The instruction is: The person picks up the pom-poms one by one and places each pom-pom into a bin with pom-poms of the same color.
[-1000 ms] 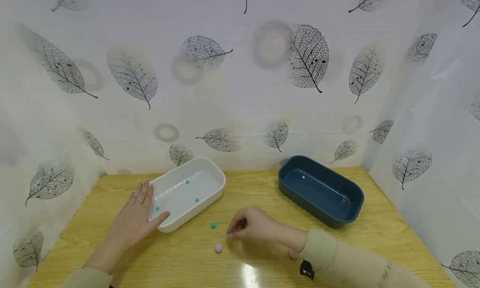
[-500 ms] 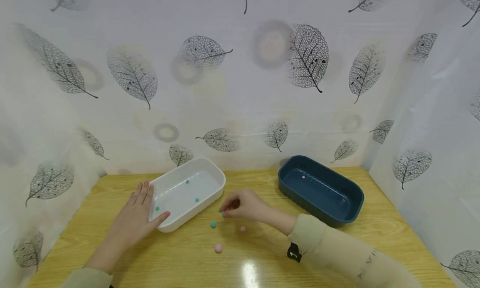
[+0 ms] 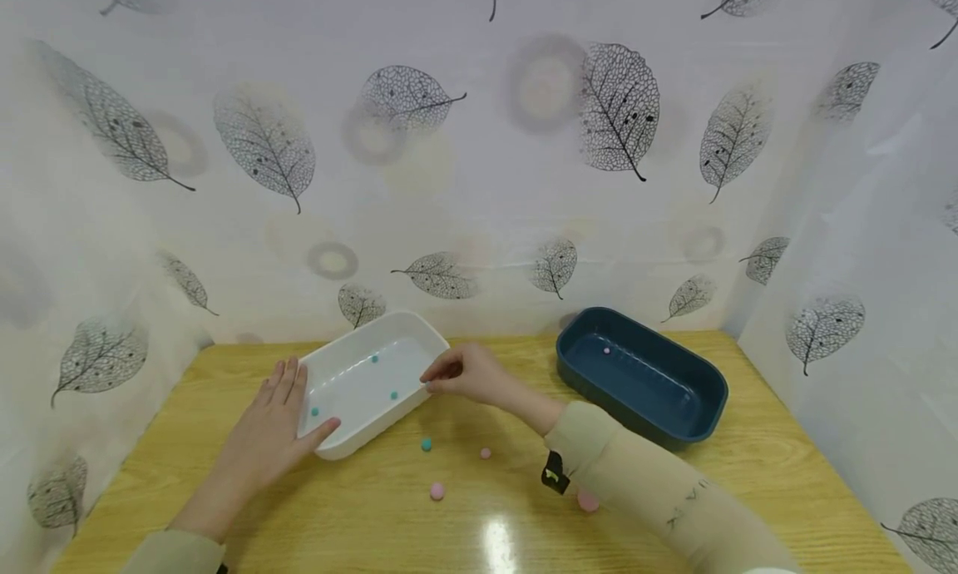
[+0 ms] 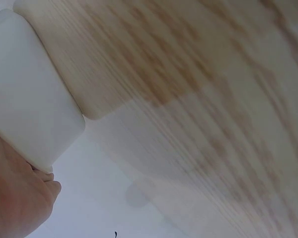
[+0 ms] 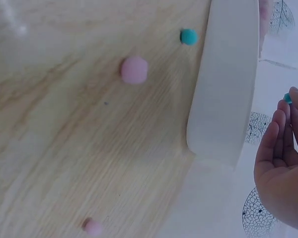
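Observation:
My right hand pinches a small teal ball between thumb and fingertips, right at the right-hand rim of the white bin. In the right wrist view the ball peeks out above the fingertips. My left hand lies with straight fingers along the bin's left end, its thumb at the near corner. In the left wrist view part of that hand shows against the bin's wall. Several teal balls lie inside the bin.
On the wooden table lie another teal ball, a pink ball, a smaller pink ball and a large pink one by the right sleeve. A dark blue bin at right contains one pink ball. A leaf-patterned curtain surrounds the table.
My right hand has moved up and left from over the table to the white bin's rim, carrying the teal ball. My left hand stays in place on the bin.

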